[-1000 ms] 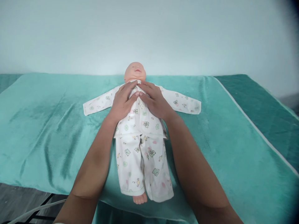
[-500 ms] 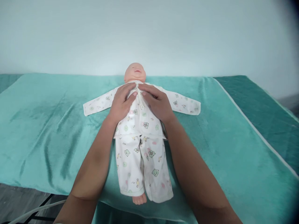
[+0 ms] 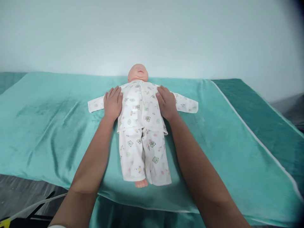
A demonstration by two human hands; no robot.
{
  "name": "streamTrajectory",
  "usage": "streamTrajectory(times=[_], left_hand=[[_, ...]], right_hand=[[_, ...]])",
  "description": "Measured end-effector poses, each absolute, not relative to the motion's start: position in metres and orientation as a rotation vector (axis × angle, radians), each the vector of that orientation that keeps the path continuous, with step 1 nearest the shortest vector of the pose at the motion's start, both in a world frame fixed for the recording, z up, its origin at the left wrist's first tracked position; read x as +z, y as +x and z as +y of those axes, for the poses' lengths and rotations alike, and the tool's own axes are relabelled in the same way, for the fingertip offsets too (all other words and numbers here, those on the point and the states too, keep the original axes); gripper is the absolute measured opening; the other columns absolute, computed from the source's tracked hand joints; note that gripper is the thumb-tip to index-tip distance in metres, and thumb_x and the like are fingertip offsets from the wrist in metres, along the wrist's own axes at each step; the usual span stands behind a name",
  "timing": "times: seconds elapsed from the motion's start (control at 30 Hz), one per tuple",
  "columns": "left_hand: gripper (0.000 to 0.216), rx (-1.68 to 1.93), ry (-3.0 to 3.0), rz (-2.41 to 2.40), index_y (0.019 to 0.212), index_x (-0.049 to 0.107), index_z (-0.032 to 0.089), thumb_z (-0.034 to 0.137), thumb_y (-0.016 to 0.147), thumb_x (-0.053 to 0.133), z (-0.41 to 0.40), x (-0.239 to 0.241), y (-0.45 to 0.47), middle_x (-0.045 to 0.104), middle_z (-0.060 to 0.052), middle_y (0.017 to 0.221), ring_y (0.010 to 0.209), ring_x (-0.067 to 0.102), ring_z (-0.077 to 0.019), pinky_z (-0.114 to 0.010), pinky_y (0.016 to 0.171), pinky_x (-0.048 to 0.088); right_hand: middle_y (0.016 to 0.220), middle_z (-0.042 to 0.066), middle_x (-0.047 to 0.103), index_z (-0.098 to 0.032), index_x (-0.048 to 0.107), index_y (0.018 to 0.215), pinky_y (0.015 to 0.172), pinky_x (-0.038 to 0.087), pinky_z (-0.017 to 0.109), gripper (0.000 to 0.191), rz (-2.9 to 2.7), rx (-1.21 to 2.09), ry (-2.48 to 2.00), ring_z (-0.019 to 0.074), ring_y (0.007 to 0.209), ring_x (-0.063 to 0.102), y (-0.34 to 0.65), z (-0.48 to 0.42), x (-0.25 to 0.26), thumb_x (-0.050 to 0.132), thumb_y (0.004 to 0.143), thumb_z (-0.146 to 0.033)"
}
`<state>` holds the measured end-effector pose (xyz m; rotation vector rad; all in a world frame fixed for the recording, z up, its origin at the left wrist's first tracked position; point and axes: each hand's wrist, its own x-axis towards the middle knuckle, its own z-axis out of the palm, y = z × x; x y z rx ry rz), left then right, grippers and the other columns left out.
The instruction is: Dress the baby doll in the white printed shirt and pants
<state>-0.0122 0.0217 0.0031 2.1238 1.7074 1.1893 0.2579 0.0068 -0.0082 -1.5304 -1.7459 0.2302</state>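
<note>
A baby doll (image 3: pixel 138 72) lies on its back, its head toward the wall and its arms stretched out sideways. It wears a white printed long-sleeved top (image 3: pixel 142 107) and matching pants (image 3: pixel 144 155); one foot (image 3: pixel 141 183) pokes out of a pant leg, while the other is hidden. My left hand (image 3: pixel 113 102) rests flat on the doll's shoulder and sleeve at the left of the view, fingers stretched out. On the opposite shoulder and upper sleeve lies my right hand (image 3: pixel 166 102), also open with its fingers extended. Neither hand grips the cloth.
A teal plush cover (image 3: pixel 59 126) spreads under the doll, with wrinkles at the left. A darker teal strip (image 3: pixel 261 114) borders it on the right. The pale wall (image 3: pixel 152 34) rises behind. Below the front edge at left are a white cable (image 3: pixel 38 203) and dark floor (image 3: pixel 16 190).
Both hands have moved apart from the middle of the doll's chest, outward to its shoulders and upper sleeves. The view has shifted slightly.
</note>
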Motion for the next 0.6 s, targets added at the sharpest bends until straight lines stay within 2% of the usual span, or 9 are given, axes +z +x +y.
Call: streamTrajectory(times=[0.1, 0.3, 0.4, 0.5, 0.6], left_hand=[[0.051, 1.051, 2.225, 1.848, 0.149, 0.054, 0.026, 0.04, 0.102, 0.041, 0.009, -0.003, -0.034, 0.05, -0.008, 0.161, 0.152, 0.039, -0.029, -0.057, 0.13, 0.015], [0.066, 0.844, 2.13, 2.087, 0.156, 0.046, 0.019, 0.037, 0.093, 0.056, -0.013, -0.013, -0.093, 0.05, -0.016, 0.158, 0.146, 0.043, -0.0367, -0.054, 0.124, 0.03], [0.063, 0.861, 2.054, 2.154, 0.152, 0.051, 0.013, 0.037, 0.093, 0.056, -0.025, -0.019, -0.12, 0.054, -0.02, 0.153, 0.142, 0.047, -0.0363, -0.051, 0.121, 0.035], [0.056, 0.934, 2.015, 2.282, 0.145, 0.058, 0.016, 0.033, 0.092, 0.056, -0.039, -0.021, -0.132, 0.06, -0.019, 0.145, 0.136, 0.05, -0.0364, -0.052, 0.117, 0.038], [0.049, 0.94, 1.955, 2.397, 0.138, 0.066, 0.02, 0.028, 0.091, 0.056, -0.046, -0.019, -0.134, 0.067, -0.017, 0.132, 0.126, 0.055, -0.0371, -0.053, 0.107, 0.042]], right_hand=[[0.166, 0.01, 0.041, -0.027, 0.045, 0.155, 0.126, 0.02, 0.066, 0.06, -1.792, 0.101, -1.701, 0.0305, 0.157, 0.033, 0.273, -0.006, -0.015, 0.031, 0.104, -0.055], [0.17, 0.014, 0.034, -0.017, 0.035, 0.161, 0.127, 0.022, 0.064, 0.067, -1.85, 0.121, -1.992, 0.0329, 0.157, 0.031, 0.324, -0.034, -0.013, 0.035, 0.103, -0.051], [0.168, 0.015, 0.038, -0.017, 0.038, 0.16, 0.126, 0.026, 0.062, 0.066, -1.854, 0.12, -2.038, 0.0329, 0.155, 0.035, 0.347, -0.044, -0.016, 0.036, 0.103, -0.051], [0.164, 0.016, 0.044, -0.018, 0.047, 0.154, 0.123, 0.03, 0.06, 0.06, -1.793, 0.08, -2.073, 0.0341, 0.152, 0.038, 0.362, -0.05, -0.023, 0.04, 0.102, -0.048], [0.149, 0.025, 0.056, -0.012, 0.06, 0.141, 0.117, 0.035, 0.057, 0.054, -1.557, -0.024, -2.152, 0.038, 0.141, 0.048, 0.37, -0.051, -0.028, 0.051, 0.096, -0.04]])
